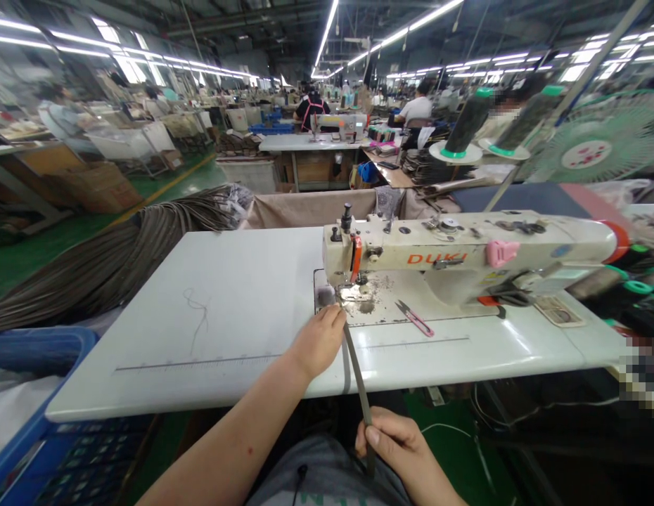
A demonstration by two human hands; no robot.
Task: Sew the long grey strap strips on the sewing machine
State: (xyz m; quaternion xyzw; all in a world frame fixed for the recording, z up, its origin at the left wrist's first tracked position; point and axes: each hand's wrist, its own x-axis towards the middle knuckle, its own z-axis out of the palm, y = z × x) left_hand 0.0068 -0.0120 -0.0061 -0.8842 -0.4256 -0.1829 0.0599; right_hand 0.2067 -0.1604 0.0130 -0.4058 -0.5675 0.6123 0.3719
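A narrow grey strap (357, 376) runs from the presser foot (349, 292) of a cream sewing machine (464, 256) back over the table edge toward my lap. My left hand (319, 341) rests on the white table (226, 302) with its fingers closed on the strap just before the needle. My right hand (398, 446) is below the table edge, pinching the strap's near end between thumb and fingers. The strap is taut between both hands.
Pink thread snips (414, 318) lie on the machine bed right of the needle. A thick bundle of grey straps (110, 260) drapes off the table's left side above a blue crate (36, 422). Thread cones (464, 126) and a fan (601, 140) stand behind. Other workers sit far back.
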